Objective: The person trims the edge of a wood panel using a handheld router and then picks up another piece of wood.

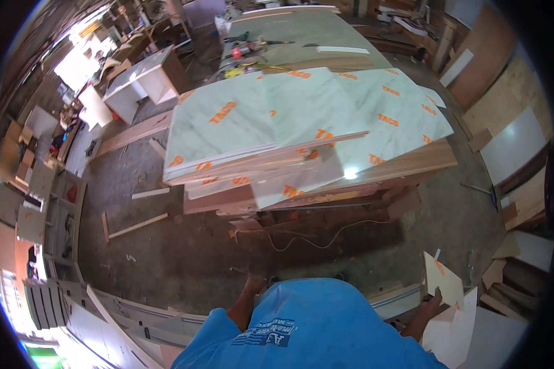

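Note:
My right hand (434,300) grips the edge of a small pale panel (444,284) with orange print, out at my right side. Below and beside that panel is another white sheet (455,335). My left hand (254,285) hangs low in front of my body with its fingers closed. A thin, dark, stick-like thing (240,271) juts from it to the left, too small to name. Ahead of me, several marble-patterned panels (240,120) with orange print lie overlapping on a wooden workbench (406,169). Both hands are apart from this stack.
Behind the stack, power tools (246,49) lie on a large greenish tabletop (314,31). A pale cable (308,246) hangs below the bench. Wood strips (138,227) lie on the floor at left. Boards (517,147) lean along the right side. A white cabinet (144,80) stands far left.

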`<state>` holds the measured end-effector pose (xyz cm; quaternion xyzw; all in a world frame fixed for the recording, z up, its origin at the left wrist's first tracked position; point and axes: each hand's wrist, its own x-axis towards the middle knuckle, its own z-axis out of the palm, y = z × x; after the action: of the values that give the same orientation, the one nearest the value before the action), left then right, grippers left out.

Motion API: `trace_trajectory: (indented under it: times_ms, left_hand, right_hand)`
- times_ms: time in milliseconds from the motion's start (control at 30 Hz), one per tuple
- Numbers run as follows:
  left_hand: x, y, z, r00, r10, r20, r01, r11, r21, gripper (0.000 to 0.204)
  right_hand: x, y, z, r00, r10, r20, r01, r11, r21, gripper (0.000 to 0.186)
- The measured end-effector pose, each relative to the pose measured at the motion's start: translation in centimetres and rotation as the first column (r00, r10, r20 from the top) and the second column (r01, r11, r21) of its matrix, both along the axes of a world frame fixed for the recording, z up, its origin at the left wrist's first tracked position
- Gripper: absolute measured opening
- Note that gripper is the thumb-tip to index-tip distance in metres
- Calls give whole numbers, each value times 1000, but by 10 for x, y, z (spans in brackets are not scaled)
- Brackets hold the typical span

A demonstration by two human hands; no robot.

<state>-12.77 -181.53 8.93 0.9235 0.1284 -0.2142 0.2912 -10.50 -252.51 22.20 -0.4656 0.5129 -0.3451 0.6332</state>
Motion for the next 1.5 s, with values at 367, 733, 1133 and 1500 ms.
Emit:
trace_trajectory:
  times_ms: [367,733,1133,1500]
  left_hand:
    - [-40,182,-40,959,-283,-20,273,903,332,23]
    - [-80,240,117,355,742,-569,-654,-238,-718,75]
    - [-98,380,128,282,860,-426,-589,-195,-784,57]
    - [3,608,182,350,788,-507,-14,-537,-843,33]
  right_hand:
    - [111,339,-65,518,852,76,-741,402,538,30]
    - [149,706,11,-336,856,393,-365,-503,783,18]
    - [142,972,103,-799,578,164,-378,-696,610,29]
    - [262,1189,167,-620,549,560,-523,-822,227,44]
